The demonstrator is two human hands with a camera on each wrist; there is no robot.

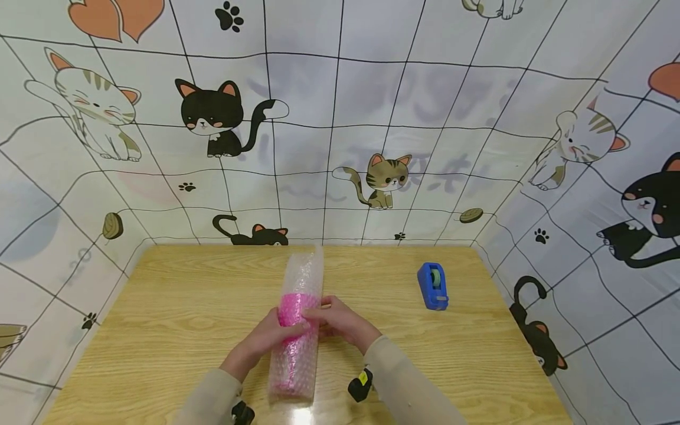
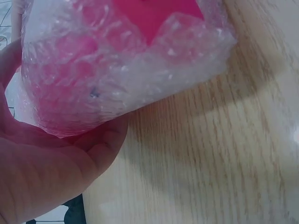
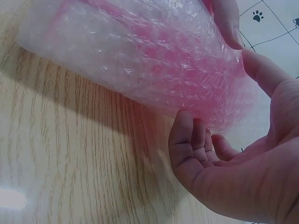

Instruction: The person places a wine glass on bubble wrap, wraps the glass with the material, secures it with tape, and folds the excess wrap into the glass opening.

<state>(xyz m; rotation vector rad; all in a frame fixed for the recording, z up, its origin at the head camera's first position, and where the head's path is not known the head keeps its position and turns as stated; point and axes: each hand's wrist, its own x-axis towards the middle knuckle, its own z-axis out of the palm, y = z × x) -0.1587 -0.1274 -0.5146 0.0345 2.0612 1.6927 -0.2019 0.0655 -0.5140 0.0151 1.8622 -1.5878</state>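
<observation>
Left hand (image 1: 265, 333) and right hand (image 1: 344, 320) grip a pink cylinder (image 1: 296, 304) in clear, pebbly bubble wrap (image 1: 305, 271) over the wood-grained counter (image 1: 186, 307). Only the head view shows a blue tape dispenser (image 1: 435, 294).

Hot pink is showing from a wrapped item (image 1: 291, 304) through clear bubble wrap (image 1: 305, 268) patterned in raised dots. A tape dispenser (image 1: 437, 301) is standing out in bright blue around a pale green roll (image 1: 435, 278), while straight grain is streaking the honey-toned wooden tabletop (image 1: 382, 277). Cream is colouring the sleeves (image 1: 411, 386). Black grid lines, black-and-white cats (image 1: 212, 115), striped tabbies (image 1: 388, 180), black paw prints (image 1: 229, 20) and orange hearts (image 1: 140, 18) are patterning the white backdrop (image 1: 305, 79).
</observation>
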